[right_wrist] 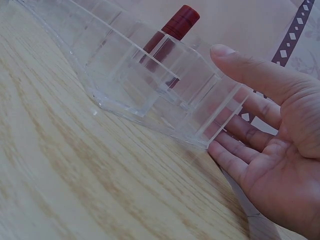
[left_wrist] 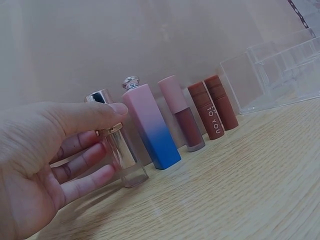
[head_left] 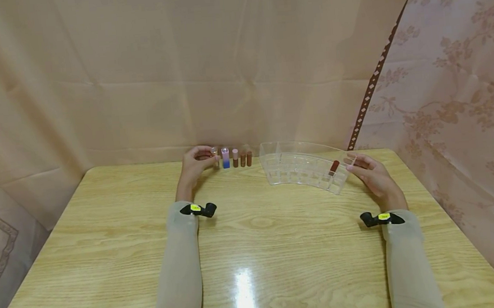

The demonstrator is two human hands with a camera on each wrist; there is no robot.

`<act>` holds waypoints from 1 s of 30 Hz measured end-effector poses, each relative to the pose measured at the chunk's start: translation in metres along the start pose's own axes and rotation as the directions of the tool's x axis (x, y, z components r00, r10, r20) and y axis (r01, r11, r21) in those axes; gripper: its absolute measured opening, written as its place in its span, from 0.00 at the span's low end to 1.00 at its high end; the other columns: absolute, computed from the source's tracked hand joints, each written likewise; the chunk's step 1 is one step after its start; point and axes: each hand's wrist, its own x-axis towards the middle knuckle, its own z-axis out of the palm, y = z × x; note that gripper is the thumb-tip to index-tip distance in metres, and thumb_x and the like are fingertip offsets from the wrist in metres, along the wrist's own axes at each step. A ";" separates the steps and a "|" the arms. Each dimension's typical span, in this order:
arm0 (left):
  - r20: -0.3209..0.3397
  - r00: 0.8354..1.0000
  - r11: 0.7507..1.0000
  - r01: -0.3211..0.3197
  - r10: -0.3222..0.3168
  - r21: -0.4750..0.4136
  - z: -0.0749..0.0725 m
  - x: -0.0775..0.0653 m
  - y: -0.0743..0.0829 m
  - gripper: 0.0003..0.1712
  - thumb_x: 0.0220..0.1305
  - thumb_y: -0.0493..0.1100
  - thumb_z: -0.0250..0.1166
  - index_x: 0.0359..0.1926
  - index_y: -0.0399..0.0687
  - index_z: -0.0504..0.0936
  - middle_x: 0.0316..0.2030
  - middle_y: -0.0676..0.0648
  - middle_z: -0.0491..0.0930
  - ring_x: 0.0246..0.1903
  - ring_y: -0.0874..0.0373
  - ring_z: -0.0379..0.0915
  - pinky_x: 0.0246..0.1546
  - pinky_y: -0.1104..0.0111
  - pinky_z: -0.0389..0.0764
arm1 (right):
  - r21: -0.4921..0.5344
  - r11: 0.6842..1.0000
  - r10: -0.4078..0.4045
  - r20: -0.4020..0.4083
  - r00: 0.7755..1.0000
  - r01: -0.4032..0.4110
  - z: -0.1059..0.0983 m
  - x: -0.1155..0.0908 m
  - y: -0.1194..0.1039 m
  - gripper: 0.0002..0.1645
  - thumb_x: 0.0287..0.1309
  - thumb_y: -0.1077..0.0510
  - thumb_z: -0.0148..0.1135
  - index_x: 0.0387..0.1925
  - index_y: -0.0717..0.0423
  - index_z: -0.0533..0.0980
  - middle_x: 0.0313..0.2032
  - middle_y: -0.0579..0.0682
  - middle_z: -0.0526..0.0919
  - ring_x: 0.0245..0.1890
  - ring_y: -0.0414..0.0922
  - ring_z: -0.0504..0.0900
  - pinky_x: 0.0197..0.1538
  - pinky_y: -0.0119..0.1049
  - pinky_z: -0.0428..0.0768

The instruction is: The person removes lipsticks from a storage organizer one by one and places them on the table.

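Note:
My left hand [head_left: 195, 167] pinches a clear and gold lip gloss tube [left_wrist: 122, 150] between thumb and fingers; the tube stands upright at the left end of a row. Right beside it is a pink-to-blue lipstick [left_wrist: 151, 125] with a silver knob on top. A pink-capped lip gloss [left_wrist: 181, 112] and two brown lip tubes [left_wrist: 206, 111] follow in the row. My right hand [head_left: 376, 177] rests against the right end of a clear curved organizer [head_left: 301, 181], its fingers extended along the end wall. One dark red lip tube [right_wrist: 181, 22] leans in a compartment near that end.
The wooden table [head_left: 254, 240] reaches back to a beige curtain [head_left: 171, 73]. A floral cloth [head_left: 455, 84] hangs on the right. The row of lip products stands between my left hand and the organizer, near the table's back edge.

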 end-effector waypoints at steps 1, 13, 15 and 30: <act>0.000 1.000 1.000 0.002 -0.002 -0.001 0.000 0.000 0.000 0.23 0.58 0.28 0.73 0.54 0.24 0.78 0.41 0.44 0.80 0.43 0.55 0.76 0.42 0.78 0.80 | -0.005 1.000 0.005 -0.004 1.000 -0.005 0.000 0.000 0.000 0.39 0.71 0.62 0.60 0.77 0.62 0.56 0.55 0.36 0.79 0.54 0.25 0.80 0.55 0.15 0.75; 0.006 1.000 0.999 0.014 -0.014 -0.031 0.000 0.000 -0.001 0.24 0.58 0.27 0.72 0.54 0.23 0.77 0.40 0.46 0.79 0.44 0.52 0.75 0.41 0.78 0.81 | -0.040 0.999 0.033 -0.024 0.999 -0.034 0.000 -0.001 -0.002 0.39 0.70 0.59 0.62 0.77 0.56 0.58 0.56 0.35 0.78 0.55 0.24 0.78 0.55 0.15 0.75; 0.010 1.000 0.999 0.016 -0.016 -0.037 0.001 0.001 -0.001 0.24 0.58 0.26 0.72 0.55 0.23 0.77 0.40 0.46 0.79 0.45 0.51 0.75 0.41 0.78 0.81 | -0.041 0.999 0.033 -0.020 0.999 -0.034 0.000 -0.001 -0.001 0.39 0.70 0.59 0.62 0.77 0.56 0.58 0.57 0.35 0.78 0.55 0.24 0.79 0.54 0.15 0.75; -0.007 1.000 1.000 -0.026 0.026 0.001 -0.001 0.015 -0.024 0.28 0.59 0.33 0.74 0.60 0.32 0.77 0.43 0.52 0.78 0.45 0.60 0.75 0.46 0.78 0.79 | -0.008 1.000 0.005 0.002 1.000 -0.005 0.001 -0.001 -0.002 0.38 0.71 0.62 0.60 0.77 0.60 0.57 0.55 0.37 0.80 0.54 0.26 0.80 0.56 0.16 0.75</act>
